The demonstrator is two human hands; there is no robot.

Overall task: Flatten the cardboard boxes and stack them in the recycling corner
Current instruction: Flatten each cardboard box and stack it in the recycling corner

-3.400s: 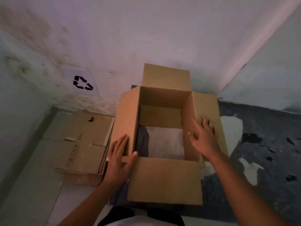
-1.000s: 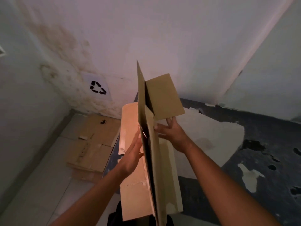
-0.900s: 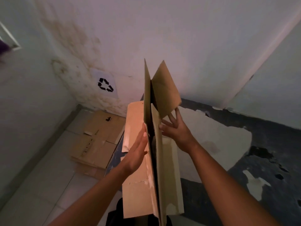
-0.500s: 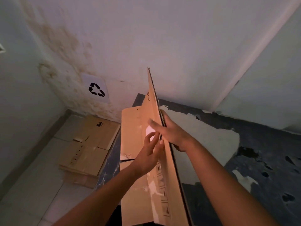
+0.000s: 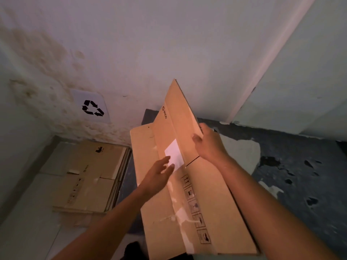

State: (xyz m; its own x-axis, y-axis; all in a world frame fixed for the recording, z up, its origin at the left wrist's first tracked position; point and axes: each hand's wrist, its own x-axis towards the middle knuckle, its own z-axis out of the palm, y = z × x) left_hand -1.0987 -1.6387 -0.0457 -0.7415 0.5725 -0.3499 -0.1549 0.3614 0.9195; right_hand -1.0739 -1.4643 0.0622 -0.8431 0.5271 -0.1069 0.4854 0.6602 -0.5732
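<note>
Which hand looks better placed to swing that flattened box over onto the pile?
Probably the right hand: it grips the flattened box by its edge. The left hand only lies open against its face, nearer the pile.

Both arms are bare and reach forward from the bottom of the view. The left forearm point(image 5: 105, 222) rises from the lower left towards the middle, its wrist straight. The left hand point(image 5: 159, 174) is palm down with its fingers point(image 5: 165, 162) straight and slightly spread, laid flat against the face of the flattened brown cardboard box point(image 5: 206, 203); motion blur hides whether they press on it. The right forearm point(image 5: 272, 207) comes in from the lower right at a steeper angle. The right hand point(image 5: 209, 145) grips the box's right edge, with the thumb on the near face and the fingers curled round behind, out of sight.
</note>
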